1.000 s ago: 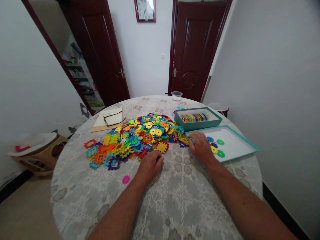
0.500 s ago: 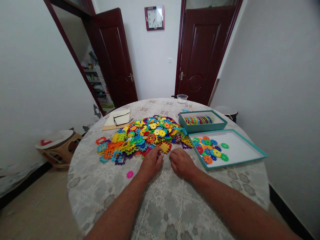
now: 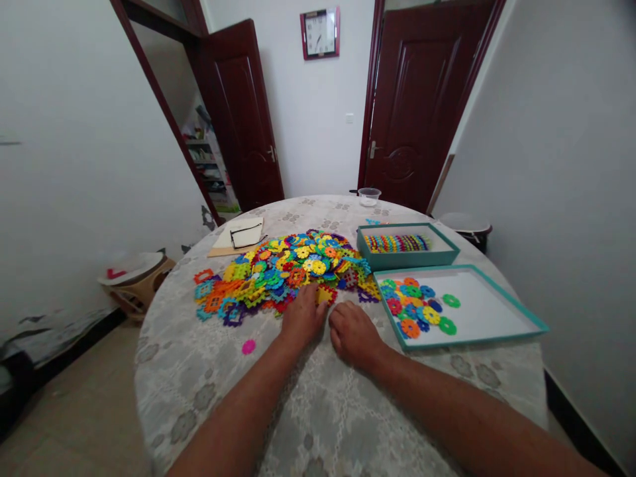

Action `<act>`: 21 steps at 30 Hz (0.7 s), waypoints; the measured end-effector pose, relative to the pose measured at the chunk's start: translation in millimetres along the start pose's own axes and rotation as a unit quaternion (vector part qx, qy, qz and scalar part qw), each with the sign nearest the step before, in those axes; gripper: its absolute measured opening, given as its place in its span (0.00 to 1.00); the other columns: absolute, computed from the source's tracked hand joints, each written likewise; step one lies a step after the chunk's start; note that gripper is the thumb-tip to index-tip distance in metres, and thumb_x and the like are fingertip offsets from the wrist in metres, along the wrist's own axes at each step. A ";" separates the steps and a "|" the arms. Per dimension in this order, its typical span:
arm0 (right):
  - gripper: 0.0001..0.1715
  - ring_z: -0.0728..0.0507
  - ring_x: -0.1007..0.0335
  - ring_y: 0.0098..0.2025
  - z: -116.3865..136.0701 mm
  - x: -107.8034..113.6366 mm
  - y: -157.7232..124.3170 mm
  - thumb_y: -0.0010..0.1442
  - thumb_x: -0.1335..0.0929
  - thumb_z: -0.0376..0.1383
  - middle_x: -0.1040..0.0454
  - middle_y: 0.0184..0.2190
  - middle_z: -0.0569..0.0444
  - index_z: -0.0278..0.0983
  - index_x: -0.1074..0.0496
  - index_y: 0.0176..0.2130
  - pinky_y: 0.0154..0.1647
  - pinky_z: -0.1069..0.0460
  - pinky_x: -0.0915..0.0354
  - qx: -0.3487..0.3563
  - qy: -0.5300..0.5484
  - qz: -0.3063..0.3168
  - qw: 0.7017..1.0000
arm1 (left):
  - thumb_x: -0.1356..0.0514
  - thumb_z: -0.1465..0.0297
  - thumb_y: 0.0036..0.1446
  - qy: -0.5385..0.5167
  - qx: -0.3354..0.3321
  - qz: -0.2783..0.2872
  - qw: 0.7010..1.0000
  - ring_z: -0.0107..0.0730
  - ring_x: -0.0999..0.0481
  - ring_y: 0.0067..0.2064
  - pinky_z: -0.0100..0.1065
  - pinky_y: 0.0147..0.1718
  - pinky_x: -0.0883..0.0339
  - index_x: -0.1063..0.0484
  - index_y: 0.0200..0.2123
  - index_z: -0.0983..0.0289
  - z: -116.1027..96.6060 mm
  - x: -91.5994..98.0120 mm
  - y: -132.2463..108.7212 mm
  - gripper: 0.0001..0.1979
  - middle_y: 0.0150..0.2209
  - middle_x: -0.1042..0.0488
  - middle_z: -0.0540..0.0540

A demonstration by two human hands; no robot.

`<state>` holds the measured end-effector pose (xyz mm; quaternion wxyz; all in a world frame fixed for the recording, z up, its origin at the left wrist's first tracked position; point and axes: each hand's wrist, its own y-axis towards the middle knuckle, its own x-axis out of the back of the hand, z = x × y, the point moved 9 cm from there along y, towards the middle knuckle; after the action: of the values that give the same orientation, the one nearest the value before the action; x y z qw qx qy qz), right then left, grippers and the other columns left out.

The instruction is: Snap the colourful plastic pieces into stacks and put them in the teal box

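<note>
My right hand (image 3: 352, 334) quit box lid (image 3: 489, 305), nearing left hand (image 3: 303, 317); couldn't tell if fingers (image 3: 340, 318) clamped anything. Rim (image 3: 477, 340) likely corralled flower discs (image 3: 431, 316).

A wall clock (image 3: 320, 33) hangs between two dark red doors (image 3: 417, 99)

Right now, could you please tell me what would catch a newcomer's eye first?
Probably the heap of bright pieces on the table. Next, the teal-rimmed tray to its right, colourful discs clustered at its left end, with a teal box behind. A lone pink disc lies before the heap.
</note>
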<state>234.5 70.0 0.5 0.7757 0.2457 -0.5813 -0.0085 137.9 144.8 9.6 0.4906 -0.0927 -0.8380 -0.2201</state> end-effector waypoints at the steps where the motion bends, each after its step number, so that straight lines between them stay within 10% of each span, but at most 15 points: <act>1: 0.08 0.38 0.36 0.47 0.3 -0.5 -0.1 0.62 0.32 0.29 0.27 0.42 0.46 0.35 0.26 0.42 0.52 0.44 0.38 0.004 0.006 0.002 1.000 | 0.42 0.65 0.68 0.005 0.005 0.000 1.000 0.46 0.23 0.56 0.42 0.53 0.30 0.35 0.62 0.62 -0.4 -1.1 -0.3 0.21 0.59 0.26 0.64; 21: 0.12 0.36 0.36 0.46 -7.9 -5.6 -4.6 0.61 0.32 0.27 0.28 0.43 0.47 0.40 0.27 0.44 0.51 0.40 0.37 -0.031 0.120 0.004 0.992 | 0.36 0.65 0.63 -0.087 -0.012 0.040 0.995 0.45 0.25 0.57 0.45 0.57 0.30 0.35 0.65 0.58 6.2 -12.0 1.7 0.28 0.57 0.27 0.61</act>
<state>241.1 70.5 -7.9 0.8471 0.2184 -0.4844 0.0066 139.7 149.9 -3.0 0.4236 -0.1512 -0.8701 -0.2016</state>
